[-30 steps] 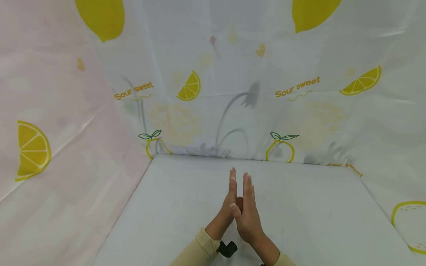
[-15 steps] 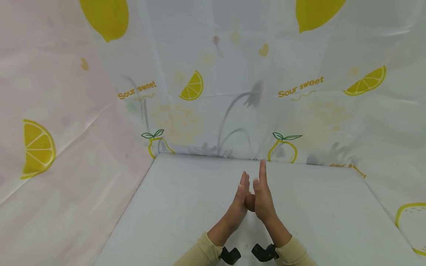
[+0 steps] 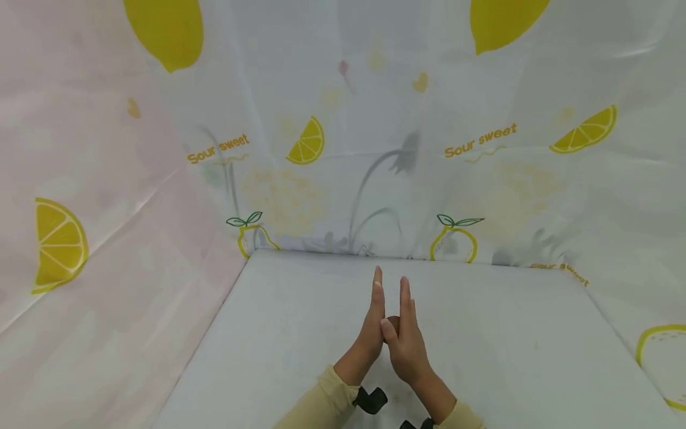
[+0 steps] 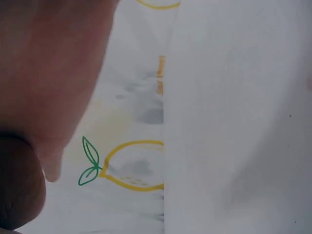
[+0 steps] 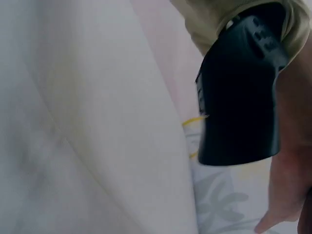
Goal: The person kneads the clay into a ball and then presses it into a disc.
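A smooth brown ball (image 3: 393, 323) sits between the two upright palms, above the white table. My left hand (image 3: 371, 328) presses it from the left with fingers straight. From the other side my right hand (image 3: 409, 351) presses against it, fingers also extended, its thumb across the front of the ball and hiding part of it. The left wrist view shows the ball (image 4: 19, 183) large at the lower left, under the left hand (image 4: 53, 63). In the right wrist view the left hand (image 5: 287, 180) shows at the right edge; the right hand is out of sight there.
Beneath the hands lies a white tabletop (image 3: 300, 310). A lemon-print sheet (image 3: 343, 196) hangs behind it and along both sides. Black wrist cameras (image 3: 371, 400) are strapped at the beige sleeves (image 3: 321, 398).
Over the last half second both hands have shifted left. The right hand has slid back toward the body and the left forward, with the ball between them. A second ago they stood much as now.
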The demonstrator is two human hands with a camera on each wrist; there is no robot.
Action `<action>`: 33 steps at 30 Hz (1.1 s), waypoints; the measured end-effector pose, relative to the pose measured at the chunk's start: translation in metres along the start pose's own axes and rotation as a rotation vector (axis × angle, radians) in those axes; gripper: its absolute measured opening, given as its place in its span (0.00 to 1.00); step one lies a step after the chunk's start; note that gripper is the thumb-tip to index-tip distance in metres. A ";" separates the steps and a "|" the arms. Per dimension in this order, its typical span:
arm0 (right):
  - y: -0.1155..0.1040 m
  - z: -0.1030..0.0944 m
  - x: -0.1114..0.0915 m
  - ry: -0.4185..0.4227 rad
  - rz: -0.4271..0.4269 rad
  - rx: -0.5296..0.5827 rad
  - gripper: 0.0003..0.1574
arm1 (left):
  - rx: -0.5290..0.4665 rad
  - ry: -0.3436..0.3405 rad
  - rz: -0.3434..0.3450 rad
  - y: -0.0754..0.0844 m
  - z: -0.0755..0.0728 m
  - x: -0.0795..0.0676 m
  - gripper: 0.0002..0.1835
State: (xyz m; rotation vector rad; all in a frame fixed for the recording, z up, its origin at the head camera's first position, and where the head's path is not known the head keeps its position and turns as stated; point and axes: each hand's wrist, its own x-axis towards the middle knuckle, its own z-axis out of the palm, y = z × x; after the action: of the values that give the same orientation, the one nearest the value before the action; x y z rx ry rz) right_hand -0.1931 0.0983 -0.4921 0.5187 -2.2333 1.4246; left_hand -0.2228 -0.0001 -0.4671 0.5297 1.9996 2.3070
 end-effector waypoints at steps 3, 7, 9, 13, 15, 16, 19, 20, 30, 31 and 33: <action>-0.008 0.002 -0.007 -0.013 -0.005 0.010 0.49 | 0.085 0.079 -0.030 -0.005 -0.001 0.000 0.40; -0.018 -0.001 -0.007 -0.036 -0.050 0.026 0.49 | 0.064 0.098 -0.077 -0.012 -0.001 -0.002 0.39; -0.022 -0.004 -0.003 -0.040 -0.061 0.023 0.48 | 0.012 0.069 -0.098 -0.014 0.001 -0.003 0.39; -0.025 -0.015 0.008 -0.023 -0.026 0.019 0.46 | -0.041 -0.015 -0.143 -0.015 0.009 -0.010 0.41; -0.024 -0.020 0.014 -0.019 0.000 0.026 0.45 | -0.060 -0.056 -0.145 -0.015 0.013 -0.014 0.42; -0.023 -0.023 0.017 -0.017 0.018 0.030 0.45 | -0.072 -0.075 -0.143 -0.014 0.015 -0.015 0.42; -0.014 -0.028 0.021 -0.017 0.074 0.070 0.44 | -0.114 -0.132 -0.105 -0.010 0.017 -0.017 0.42; -0.010 -0.029 0.022 -0.024 0.100 0.085 0.44 | -0.127 -0.142 -0.094 -0.007 0.016 -0.016 0.42; -0.004 -0.008 -0.001 -0.083 0.025 0.133 0.46 | -0.131 -0.054 -0.037 0.006 -0.004 -0.003 0.42; -0.006 -0.005 -0.004 -0.085 0.000 0.126 0.46 | -0.111 -0.042 -0.034 0.006 -0.006 -0.001 0.42; -0.011 -0.002 -0.008 -0.071 -0.036 0.082 0.48 | -0.079 -0.035 -0.043 0.006 -0.007 0.001 0.41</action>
State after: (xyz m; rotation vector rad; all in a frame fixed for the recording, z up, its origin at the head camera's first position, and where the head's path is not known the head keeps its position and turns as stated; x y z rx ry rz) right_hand -0.1798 0.0961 -0.4876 0.6431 -2.2159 1.5070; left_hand -0.2246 -0.0074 -0.4619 0.5138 1.8762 2.3239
